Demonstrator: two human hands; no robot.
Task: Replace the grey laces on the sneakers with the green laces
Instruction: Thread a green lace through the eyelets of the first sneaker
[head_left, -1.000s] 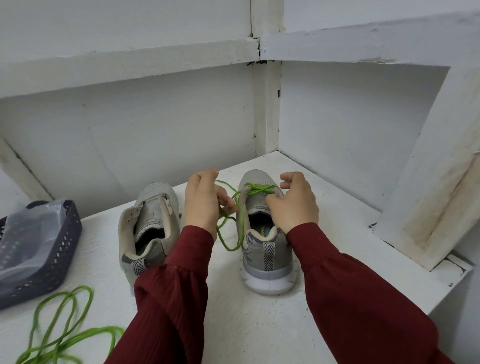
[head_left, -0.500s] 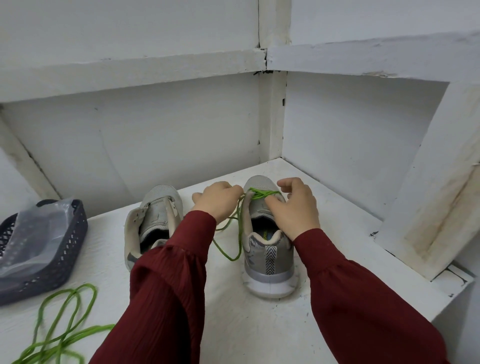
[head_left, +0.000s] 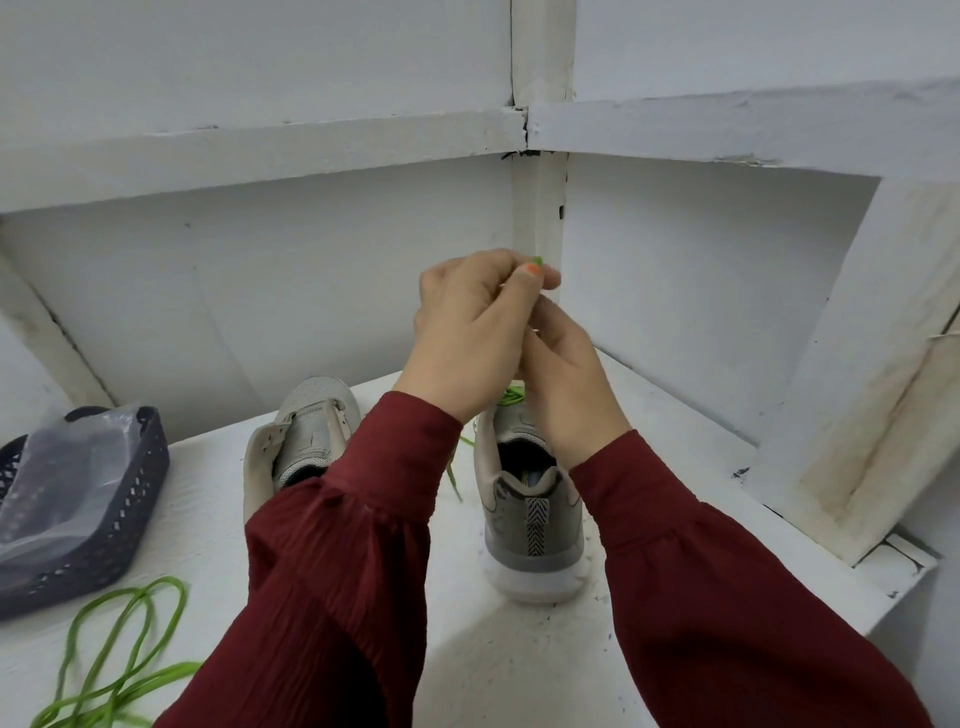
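Both hands raised together above right sneaker (head_left: 530, 499). Left hand (head_left: 467, 332) pinches green lace (head_left: 536, 261) end at fingertips; right hand (head_left: 566, 384) curled beside it, touching, grip on lace hidden. Lace runs down to sneaker. Left sneaker (head_left: 301, 441) unlaced. Spare green lace (head_left: 119, 660) lies on white shelf (head_left: 493, 649) near dark basket (head_left: 83, 519).

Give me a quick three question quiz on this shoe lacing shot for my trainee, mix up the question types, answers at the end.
1. True or false: the left sneaker already has a green lace threaded.
2. Where does the spare green lace lie? A) in the basket B) on the white shelf, in front of the basket C) inside a sneaker
3. Fill in: both hands are raised above the ___ sneaker, the left hand pinching a green lace tip.

Key: 1 false; 2 B; 3 right.
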